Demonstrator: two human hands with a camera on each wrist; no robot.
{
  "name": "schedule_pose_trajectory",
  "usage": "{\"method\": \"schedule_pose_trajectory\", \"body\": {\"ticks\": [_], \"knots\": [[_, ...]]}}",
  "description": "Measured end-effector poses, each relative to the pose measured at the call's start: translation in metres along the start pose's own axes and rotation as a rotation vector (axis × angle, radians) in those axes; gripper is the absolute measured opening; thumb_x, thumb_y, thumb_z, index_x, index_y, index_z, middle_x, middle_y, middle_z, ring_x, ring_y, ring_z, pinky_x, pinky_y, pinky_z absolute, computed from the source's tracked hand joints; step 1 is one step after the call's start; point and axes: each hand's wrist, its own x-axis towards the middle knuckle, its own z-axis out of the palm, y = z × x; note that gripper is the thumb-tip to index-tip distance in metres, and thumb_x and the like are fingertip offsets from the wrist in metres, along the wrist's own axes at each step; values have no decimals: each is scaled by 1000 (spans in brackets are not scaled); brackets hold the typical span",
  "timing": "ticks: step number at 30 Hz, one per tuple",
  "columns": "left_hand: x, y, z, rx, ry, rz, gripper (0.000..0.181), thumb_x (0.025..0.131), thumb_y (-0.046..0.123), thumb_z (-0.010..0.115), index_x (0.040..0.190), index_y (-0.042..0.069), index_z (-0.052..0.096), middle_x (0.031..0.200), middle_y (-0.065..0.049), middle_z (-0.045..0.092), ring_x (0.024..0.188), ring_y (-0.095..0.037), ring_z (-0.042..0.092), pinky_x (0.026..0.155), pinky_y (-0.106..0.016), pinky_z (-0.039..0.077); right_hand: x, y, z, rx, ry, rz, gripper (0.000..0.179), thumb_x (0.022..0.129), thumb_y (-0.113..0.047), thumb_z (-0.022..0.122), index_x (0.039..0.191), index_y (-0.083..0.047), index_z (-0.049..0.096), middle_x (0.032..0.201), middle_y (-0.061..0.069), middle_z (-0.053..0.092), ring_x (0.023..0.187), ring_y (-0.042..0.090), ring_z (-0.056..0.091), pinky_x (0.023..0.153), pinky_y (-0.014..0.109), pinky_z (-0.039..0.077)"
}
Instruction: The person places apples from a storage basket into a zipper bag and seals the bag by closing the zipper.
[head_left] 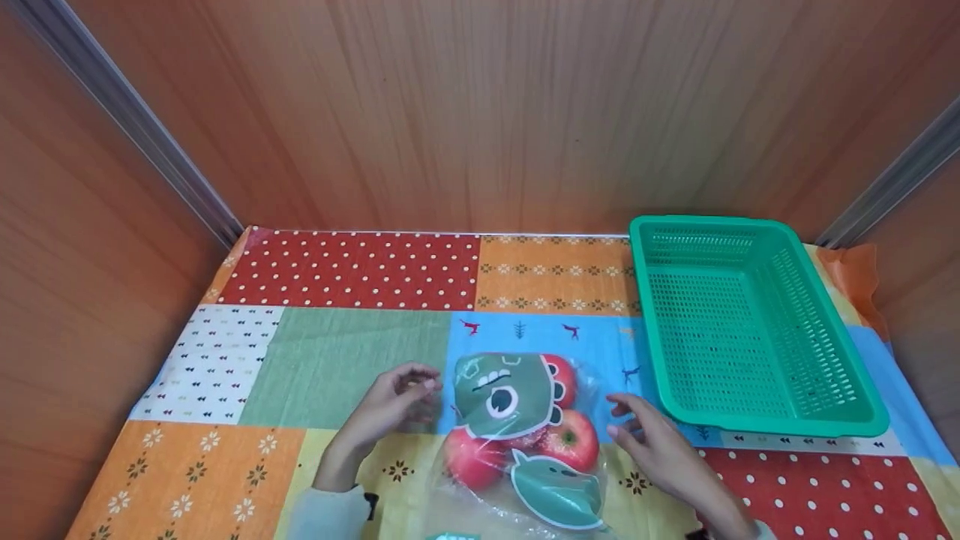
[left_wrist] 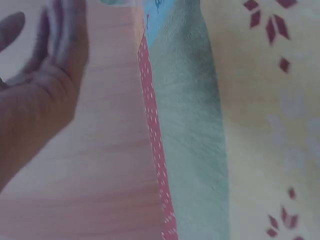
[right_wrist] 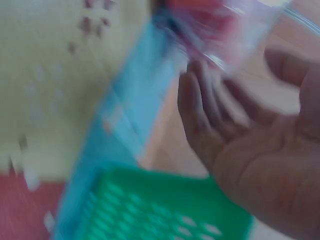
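Note:
A clear plastic bag [head_left: 480, 506] printed with green cartoon shapes lies in front of me, holding several red apples [head_left: 571, 441]. To its left is my left hand [head_left: 397, 401], fingers loosely bent, apart from the bag in the head view. On the other side my right hand [head_left: 660, 454] hovers close to the bag with its fingers spread and slightly curved. Neither hand holds anything. In the right wrist view the bag [right_wrist: 215, 30] is blurred beyond the fingertips. The left wrist view shows only the hand [left_wrist: 50, 65] and the cloth.
A green plastic basket [head_left: 720, 322] with perforated sides stands at the right, beside my right hand. Beneath everything lies a patchwork tablecloth [head_left: 352, 360]. Wood-grain panels [head_left: 480, 112] rise behind the table and on both sides.

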Motion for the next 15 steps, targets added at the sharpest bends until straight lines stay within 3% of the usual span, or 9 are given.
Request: {"method": "schedule_pose_trajectory", "body": {"ticks": [3,6,11,15], "knots": [[11,4,11,97,100,-25,41,106,15,62,141,-5,54,127,-22,61,109,-39,69,88,-47,64,19,4,12,28,112,-9,50,106,-7,62,153,0,46,127,15,61,106,26,64,92,46,61],[23,7,19,161,147,-64,45,106,15,62,146,-1,51,134,-19,60,115,-38,66,92,-49,63,35,6,19,42,173,-48,48,107,-4,56,152,6,44,123,18,61,102,28,63,93,48,59],[41,5,23,208,148,-104,46,107,16,59,149,0,50,136,-21,61,115,-38,66,95,-49,61,53,4,25,79,194,-55,38,109,-4,51,146,9,50,114,19,65,96,29,65,91,49,58],[51,1,23,209,137,-101,39,108,15,56,144,-1,55,124,-20,67,106,-36,69,92,-49,61,62,2,28,130,206,-35,29,108,0,52,134,9,61,110,18,69,92,27,65,83,38,58]]}}
